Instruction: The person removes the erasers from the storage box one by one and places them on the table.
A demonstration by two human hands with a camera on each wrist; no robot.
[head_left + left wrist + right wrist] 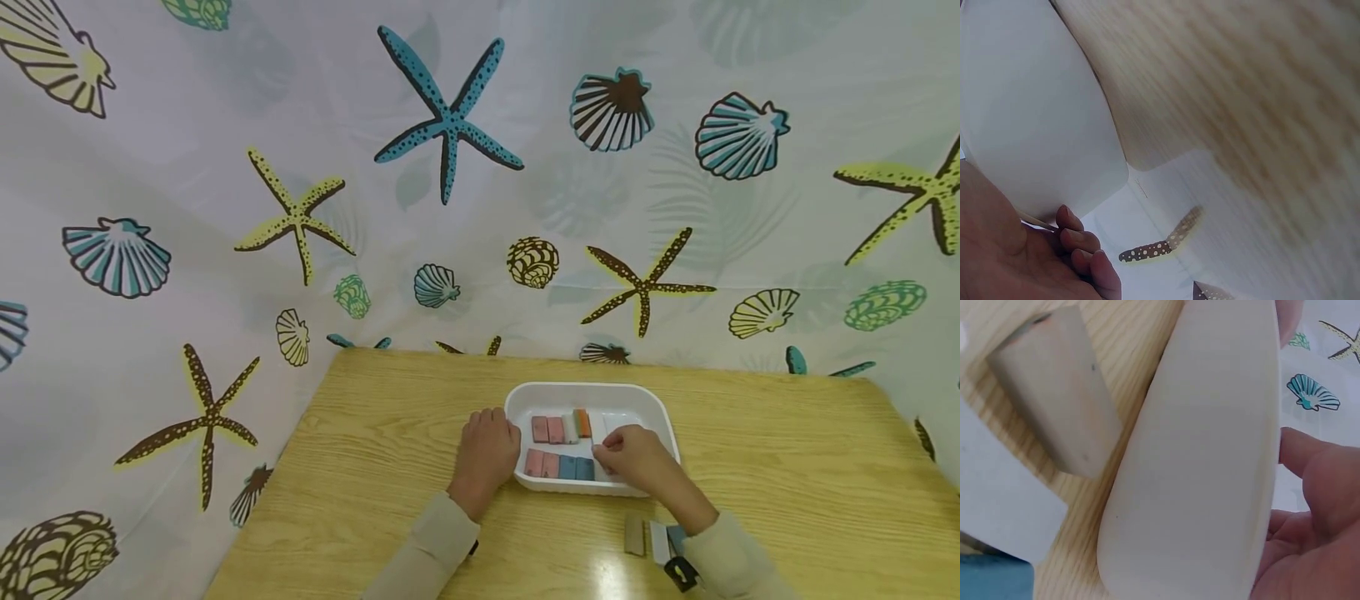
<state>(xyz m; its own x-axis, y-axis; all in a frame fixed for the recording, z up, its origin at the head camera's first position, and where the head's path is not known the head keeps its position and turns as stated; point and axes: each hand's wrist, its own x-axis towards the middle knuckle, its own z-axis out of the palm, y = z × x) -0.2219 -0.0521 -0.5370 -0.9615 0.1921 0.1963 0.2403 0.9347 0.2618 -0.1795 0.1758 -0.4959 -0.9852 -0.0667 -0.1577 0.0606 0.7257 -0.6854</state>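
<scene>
A white tray stands on the table, holding two rows of small rectangular blocks. My left hand grips its left end, fingers curled over the rim in the left wrist view. Inside the tray at the right, my right hand pinches a light grey block at the end of the near row; the fingertips are partly hidden. That row also has pink blocks and blue blocks. Pink blocks, a whitish block, an orange-and-green block and a white block form the far row.
In front of the tray, under the right forearm, lie a tan block, a pale grey block and a blue block. A black wrist strap piece is beside them. A shell-and-starfish curtain hangs behind the wooden table.
</scene>
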